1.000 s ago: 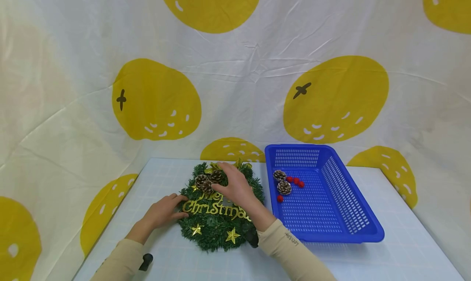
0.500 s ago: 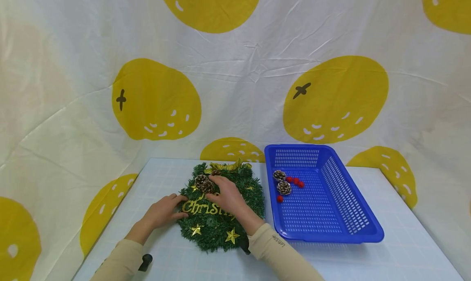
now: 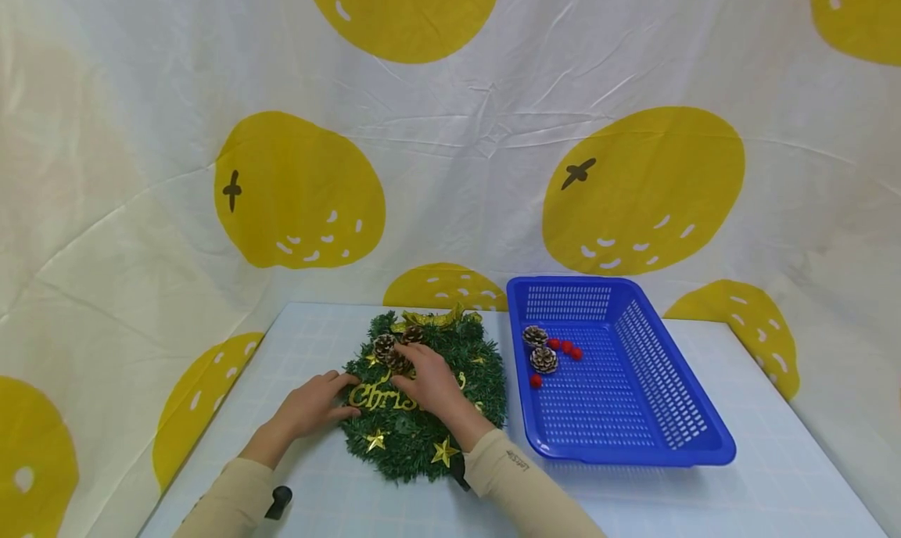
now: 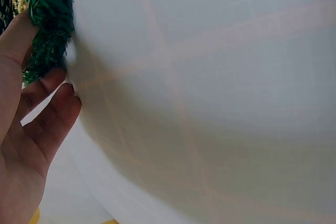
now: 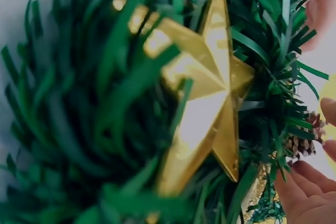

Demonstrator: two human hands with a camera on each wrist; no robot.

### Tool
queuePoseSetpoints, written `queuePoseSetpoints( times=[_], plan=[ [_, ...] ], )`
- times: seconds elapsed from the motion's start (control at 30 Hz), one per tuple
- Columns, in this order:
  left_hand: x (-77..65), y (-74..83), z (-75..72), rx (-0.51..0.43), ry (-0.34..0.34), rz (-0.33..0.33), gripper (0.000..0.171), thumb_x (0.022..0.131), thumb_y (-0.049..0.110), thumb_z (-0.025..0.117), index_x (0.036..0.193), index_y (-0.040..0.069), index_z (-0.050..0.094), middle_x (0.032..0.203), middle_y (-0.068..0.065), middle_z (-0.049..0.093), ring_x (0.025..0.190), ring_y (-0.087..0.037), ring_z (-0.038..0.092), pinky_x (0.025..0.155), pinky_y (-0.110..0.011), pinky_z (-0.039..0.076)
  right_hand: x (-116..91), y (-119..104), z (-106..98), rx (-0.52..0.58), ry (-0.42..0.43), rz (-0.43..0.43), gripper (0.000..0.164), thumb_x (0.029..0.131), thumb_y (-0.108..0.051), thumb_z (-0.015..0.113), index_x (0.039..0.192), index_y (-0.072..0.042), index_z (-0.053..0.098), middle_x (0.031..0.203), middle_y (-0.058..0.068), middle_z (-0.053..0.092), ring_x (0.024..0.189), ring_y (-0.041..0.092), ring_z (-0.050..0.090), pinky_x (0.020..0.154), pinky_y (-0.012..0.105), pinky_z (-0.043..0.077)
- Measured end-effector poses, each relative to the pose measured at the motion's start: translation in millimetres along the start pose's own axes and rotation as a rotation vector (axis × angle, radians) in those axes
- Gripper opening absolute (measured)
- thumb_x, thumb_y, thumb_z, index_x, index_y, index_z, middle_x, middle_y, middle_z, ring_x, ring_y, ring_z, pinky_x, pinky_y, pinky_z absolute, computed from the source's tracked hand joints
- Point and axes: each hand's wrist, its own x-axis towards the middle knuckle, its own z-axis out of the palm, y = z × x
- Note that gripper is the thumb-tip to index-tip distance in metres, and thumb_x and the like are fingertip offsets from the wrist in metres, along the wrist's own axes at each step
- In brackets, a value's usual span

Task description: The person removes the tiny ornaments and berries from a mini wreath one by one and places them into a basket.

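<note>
A green tinsel Christmas wreath (image 3: 408,450) with gold "Christmas" lettering (image 3: 373,398) lies on the table. My left hand (image 3: 313,405) grips its left edge, thumb at the front; in the left wrist view the fingers (image 4: 60,114) reach round the green tinsel (image 4: 52,19). My right hand (image 3: 438,385) pinches a white-tipped pine cone (image 3: 396,358) on the upper part of the wreath, its fingertips partly covering it. Two more pine cones sit right beside it. In the right wrist view a gold star (image 5: 210,90) fills the middle, with the pine cone (image 5: 302,145) at the right.
A blue plastic basket (image 3: 633,453) stands to the right of the wreath, holding two pine cones (image 3: 543,360) and several red berries (image 3: 576,353). A gold ribbon (image 3: 436,320) tops the wreath. A white curtain with yellow fruit shapes (image 3: 640,194) hangs behind the table.
My right hand has moved down and left from over the upper pine cone to the lower one, uncovering the upper cone and the gold ribbon. My left hand has stayed in place.
</note>
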Motion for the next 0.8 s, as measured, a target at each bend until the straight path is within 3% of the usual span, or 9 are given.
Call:
queuePoseSetpoints(
  times=[0.43, 0.8],
  plan=[
    [-1.9, -0.8, -0.4, 0.003, 0.006, 0.006, 0.053, 0.076, 0.055, 0.065, 0.117, 0.023, 0.057, 0.101, 0.001, 0.057, 0.09, -0.021, 0.058, 0.068, -0.042, 0.05, 7, 3, 12, -0.004, -0.021, 0.038, 0.055, 0.09, -0.03, 0.061, 0.14, -0.021, 0.041, 0.143, 0.011, 0.039, 0.124, 0.029, 0.047, 0.093, 0.044, 0.046],
    [-1.4, 0.8, -0.7, -0.005, 0.003, 0.01, 0.052, 0.076, 0.053, 0.065, 0.117, 0.023, 0.057, 0.101, 0.0, 0.057, 0.09, -0.021, 0.058, 0.07, -0.042, 0.05, 9, 1, 21, -0.037, 0.092, 0.057, 0.046, 0.089, -0.029, 0.062, 0.132, -0.02, 0.05, 0.139, 0.007, 0.045, 0.116, 0.023, 0.054, 0.087, 0.04, 0.049]
  ],
)
